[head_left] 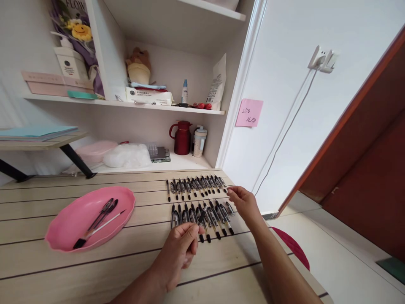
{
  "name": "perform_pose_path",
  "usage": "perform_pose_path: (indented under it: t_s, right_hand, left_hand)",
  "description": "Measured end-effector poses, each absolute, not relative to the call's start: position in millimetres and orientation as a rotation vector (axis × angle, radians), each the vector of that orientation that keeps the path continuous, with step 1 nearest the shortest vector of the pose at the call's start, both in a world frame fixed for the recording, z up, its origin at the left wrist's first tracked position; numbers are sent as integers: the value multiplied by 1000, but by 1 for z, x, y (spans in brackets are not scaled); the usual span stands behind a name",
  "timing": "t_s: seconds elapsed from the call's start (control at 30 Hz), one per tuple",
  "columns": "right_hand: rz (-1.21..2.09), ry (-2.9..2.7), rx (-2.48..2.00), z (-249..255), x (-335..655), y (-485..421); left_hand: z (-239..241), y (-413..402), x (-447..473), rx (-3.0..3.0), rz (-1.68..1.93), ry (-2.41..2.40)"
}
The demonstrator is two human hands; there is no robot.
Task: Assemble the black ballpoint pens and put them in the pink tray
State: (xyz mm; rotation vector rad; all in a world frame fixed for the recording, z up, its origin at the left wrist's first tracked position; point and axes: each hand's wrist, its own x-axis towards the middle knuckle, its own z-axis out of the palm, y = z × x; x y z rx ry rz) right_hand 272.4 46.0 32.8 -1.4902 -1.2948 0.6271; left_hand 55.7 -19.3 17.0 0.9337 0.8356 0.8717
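Pinched by left hand point(182, 245): pen point(203, 214), end hidden. Right hand point(245, 202): grip unclear. Striped table point(88, 274); shelves point(190, 109) behind it, cut off.

passage: tabletop point(146, 228) between pink tray point(74, 215) and left hand point(181, 248); blocking: pen rows point(215, 218) ahead; wall point(284, 84) right

"FLOW" up there on the bouquet wrap point(75, 6), "250" handwritten on the pink note point(249, 112), scrawl point(251, 120) beneath I can't read
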Motion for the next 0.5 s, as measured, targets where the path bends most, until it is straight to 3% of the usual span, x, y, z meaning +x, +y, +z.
perform_pose_path:
  t_s: [0.13, 0.3, 0.4, 0.5]
  right_hand:
    - [278, -1445, -2014, 11, 299, 63]
    - [200, -1562, -2159, -6, 298, 68]
    - [367, -1417, -1992, -1, 294, 67]
    - [827, -1214, -1489, 10, 283, 60]
  left_hand:
    - [16, -19, 56, 909, 879, 847]
    - [17, -19, 55, 899, 879, 857]
    - [17, -19, 55, 905, 862, 865]
    - [15, -17, 54, 915, 836, 874]
